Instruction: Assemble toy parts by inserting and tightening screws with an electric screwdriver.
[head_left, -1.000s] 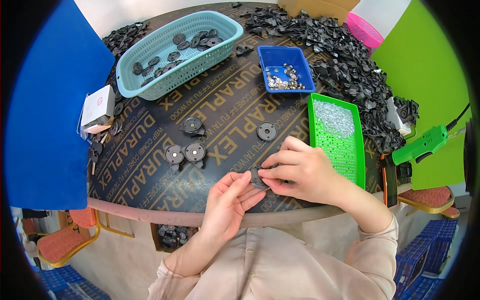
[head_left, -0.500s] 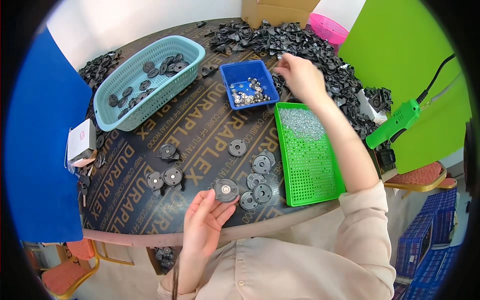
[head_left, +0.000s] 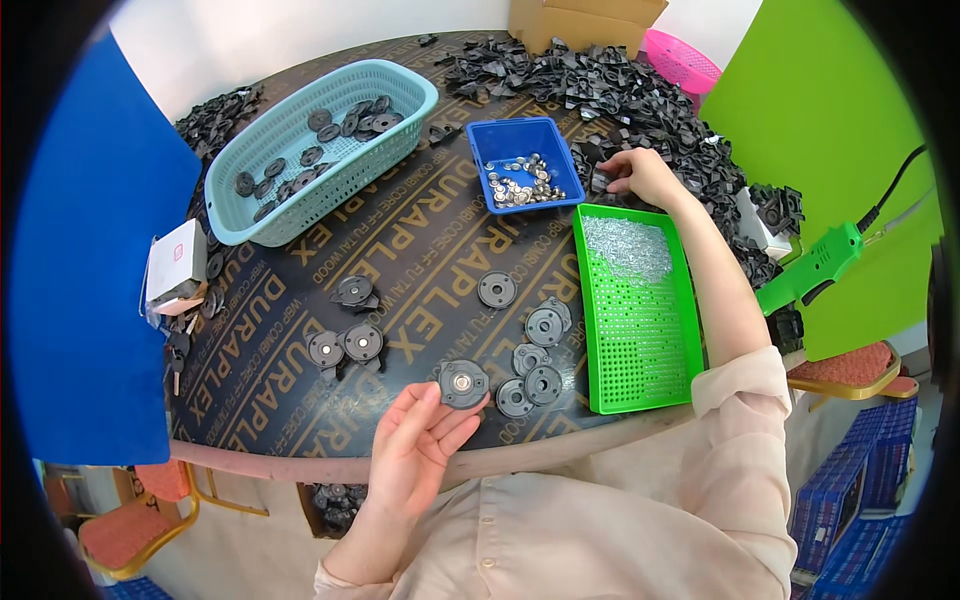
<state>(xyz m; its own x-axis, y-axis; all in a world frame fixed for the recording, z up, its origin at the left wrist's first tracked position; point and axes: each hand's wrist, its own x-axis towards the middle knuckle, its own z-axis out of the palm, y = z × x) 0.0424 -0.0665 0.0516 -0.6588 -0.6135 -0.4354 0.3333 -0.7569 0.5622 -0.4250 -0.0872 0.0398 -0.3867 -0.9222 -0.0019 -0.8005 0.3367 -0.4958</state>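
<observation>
My left hand (head_left: 410,450) holds a round black plastic disc (head_left: 464,385) with a shiny metal centre, gripped at its rim between thumb and fingers above the table's near edge. My right hand (head_left: 645,178) reaches out to the near edge of a heap of black plastic parts (head_left: 610,95), its fingers bent together; what lies between the fingertips is hard to make out. Beside that hand stands a blue tray (head_left: 480,165) with small round metal pieces (head_left: 525,183). Just right of the held disc lie several similar black discs (head_left: 543,384).
A green perforated tray (head_left: 645,350) with small screws sits under my right forearm. A green electric screwdriver (head_left: 815,268) is at the right. A pale blue basket (head_left: 330,180) holds black discs. Assembled pieces (head_left: 362,342) lie left of centre; a small white box (head_left: 177,262) stands far left.
My right hand has come slightly nearer and down onto the heap's edge beside the blue tray. My left hand keeps holding the disc. The whole view has shifted a little.
</observation>
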